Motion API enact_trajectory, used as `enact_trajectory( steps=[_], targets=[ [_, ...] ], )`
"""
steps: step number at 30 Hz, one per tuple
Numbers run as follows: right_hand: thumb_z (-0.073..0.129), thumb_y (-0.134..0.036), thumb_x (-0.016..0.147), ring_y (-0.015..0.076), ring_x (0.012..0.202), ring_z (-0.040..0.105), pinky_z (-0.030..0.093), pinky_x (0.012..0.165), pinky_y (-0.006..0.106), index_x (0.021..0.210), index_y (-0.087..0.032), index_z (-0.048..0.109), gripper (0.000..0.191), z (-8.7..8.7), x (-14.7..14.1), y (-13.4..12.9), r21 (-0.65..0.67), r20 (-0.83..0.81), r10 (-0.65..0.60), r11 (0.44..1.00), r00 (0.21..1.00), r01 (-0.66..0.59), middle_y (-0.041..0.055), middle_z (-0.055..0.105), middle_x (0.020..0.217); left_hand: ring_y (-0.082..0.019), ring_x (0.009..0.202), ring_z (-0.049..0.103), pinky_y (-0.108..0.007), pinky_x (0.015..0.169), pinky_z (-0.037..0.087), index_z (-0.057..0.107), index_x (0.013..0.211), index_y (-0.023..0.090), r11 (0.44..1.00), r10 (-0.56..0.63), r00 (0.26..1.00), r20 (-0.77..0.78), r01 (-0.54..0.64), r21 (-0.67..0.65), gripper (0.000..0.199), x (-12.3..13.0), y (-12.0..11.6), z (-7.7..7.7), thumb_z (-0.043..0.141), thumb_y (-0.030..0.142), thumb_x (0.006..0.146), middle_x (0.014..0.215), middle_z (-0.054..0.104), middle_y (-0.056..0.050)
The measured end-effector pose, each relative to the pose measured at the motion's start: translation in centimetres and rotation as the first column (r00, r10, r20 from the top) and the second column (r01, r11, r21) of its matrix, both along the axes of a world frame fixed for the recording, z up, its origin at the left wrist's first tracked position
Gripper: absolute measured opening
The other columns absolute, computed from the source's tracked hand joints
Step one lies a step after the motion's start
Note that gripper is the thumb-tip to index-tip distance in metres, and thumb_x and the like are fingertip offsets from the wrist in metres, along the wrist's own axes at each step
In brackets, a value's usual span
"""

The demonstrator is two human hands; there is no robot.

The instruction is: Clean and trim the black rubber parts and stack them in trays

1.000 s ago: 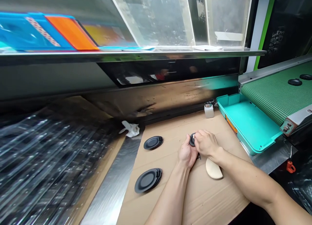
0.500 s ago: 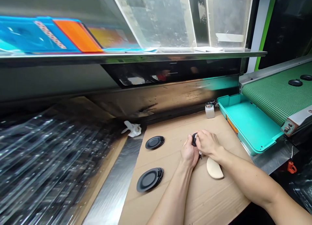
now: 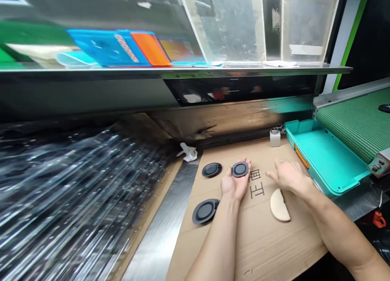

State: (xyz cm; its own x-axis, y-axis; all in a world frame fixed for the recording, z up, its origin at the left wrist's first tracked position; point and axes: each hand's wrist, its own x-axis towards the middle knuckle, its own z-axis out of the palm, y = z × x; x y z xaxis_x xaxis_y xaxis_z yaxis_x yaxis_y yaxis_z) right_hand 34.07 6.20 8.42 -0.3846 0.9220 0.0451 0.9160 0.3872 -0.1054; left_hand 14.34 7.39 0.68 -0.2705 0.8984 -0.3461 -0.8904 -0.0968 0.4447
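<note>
My left hand (image 3: 234,185) is turned palm up, a small black round disc (image 3: 240,169) with a raised ring held between its thumb and fingers. To its right, over the cardboard (image 3: 243,248), my right hand (image 3: 289,175) has its fingers curled under and its thumb pointing left; whatever may be inside them is hidden. Just below it lies a cream half-round pad (image 3: 279,206). Left of my left hand is a short stack of black discs (image 3: 211,169). A second stack of larger discs (image 3: 204,212) is nearer me, partly covered by my left forearm.
A turquoise tray (image 3: 332,155) stands at right below a green conveyor belt (image 3: 350,122) carrying a black part. A small white bottle (image 3: 275,138) is at the back. Crumpled white tissue (image 3: 188,152) and clear plastic packaging (image 3: 85,199) lie left. A metal shelf (image 3: 183,71) crosses above.
My right hand has come away from the disc to the right, uncovering it and printed characters on the cardboard. The disc now faces up in my left palm. The view has swung left.
</note>
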Motion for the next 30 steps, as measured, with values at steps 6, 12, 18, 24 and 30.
enact_trajectory(
  steps=[6, 12, 18, 24, 30],
  targets=[
    [0.079, -0.038, 0.075, 0.0291, 0.088, 0.07, 0.049, 0.076, 0.035, 0.1, -0.02, 0.069, 0.033, -1.4, -1.4, -1.9, -0.184, 0.023, 0.313, 0.935, 0.95, -0.303, 0.0126, 0.074, 0.098, -0.03, 0.125, 0.062, -0.039, 0.086, 0.062, 0.063, 0.122, 0.013, 1.0, 0.007, 1.0, 0.023, -0.007, 0.022, 0.043, 0.0, 0.1, 0.1, 0.03, 0.035, 0.104, 0.135, 0.062, -0.02],
    [0.068, -0.041, 0.089, 0.0211, 0.099, 0.066, 0.048, 0.081, 0.03, 0.123, -0.018, 0.053, 0.043, -4.2, -2.2, 1.9, 0.099, -0.572, 0.191, 0.981, 0.797, -0.164, 0.0076, 0.069, 0.111, -0.026, 0.119, 0.066, -0.038, 0.093, 0.059, 0.065, 0.12, 0.01, 0.992, -0.124, 0.992, -0.027, 0.125, 0.028, 0.043, 2.8, -0.2, 0.1, 0.032, 0.033, 0.104, 0.123, 0.069, -0.019],
    [0.054, -0.038, 0.101, 0.0213, 0.112, 0.053, 0.042, 0.098, 0.033, 0.119, -0.024, 0.064, 0.025, -6.0, -3.6, 1.0, 0.269, -0.498, 0.258, 0.954, 0.828, -0.136, 0.0075, 0.062, 0.125, -0.024, 0.119, 0.065, -0.041, 0.109, 0.05, 0.066, 0.122, 0.01, 0.968, -0.224, 0.972, -0.067, 0.23, 0.101, 0.041, 4.7, -1.0, 0.4, 0.035, 0.03, 0.104, 0.12, 0.071, -0.016],
    [0.047, -0.032, 0.103, 0.0241, 0.107, 0.048, 0.044, 0.093, 0.036, 0.132, -0.023, 0.061, 0.033, -7.3, -4.9, 1.4, 0.331, -0.358, 0.332, 0.919, 0.873, -0.214, 0.0109, 0.06, 0.125, -0.022, 0.113, 0.068, -0.04, 0.106, 0.052, 0.065, 0.123, 0.01, 0.976, -0.207, 0.975, -0.085, 0.212, 0.056, 0.043, 3.6, -1.2, 0.6, 0.032, 0.031, 0.105, 0.12, 0.072, -0.015],
    [0.045, -0.031, 0.103, 0.0251, 0.105, 0.05, 0.045, 0.091, 0.037, 0.131, -0.022, 0.06, 0.033, -7.7, -4.7, 2.4, 0.378, -0.3, 0.341, 0.9, 0.891, -0.217, 0.0111, 0.061, 0.124, -0.022, 0.112, 0.068, -0.038, 0.104, 0.053, 0.068, 0.12, 0.01, 0.968, -0.247, 0.959, -0.141, 0.251, 0.011, 0.042, 4.2, -1.1, 0.2, 0.034, 0.03, 0.105, 0.114, 0.074, -0.015]
  ],
)
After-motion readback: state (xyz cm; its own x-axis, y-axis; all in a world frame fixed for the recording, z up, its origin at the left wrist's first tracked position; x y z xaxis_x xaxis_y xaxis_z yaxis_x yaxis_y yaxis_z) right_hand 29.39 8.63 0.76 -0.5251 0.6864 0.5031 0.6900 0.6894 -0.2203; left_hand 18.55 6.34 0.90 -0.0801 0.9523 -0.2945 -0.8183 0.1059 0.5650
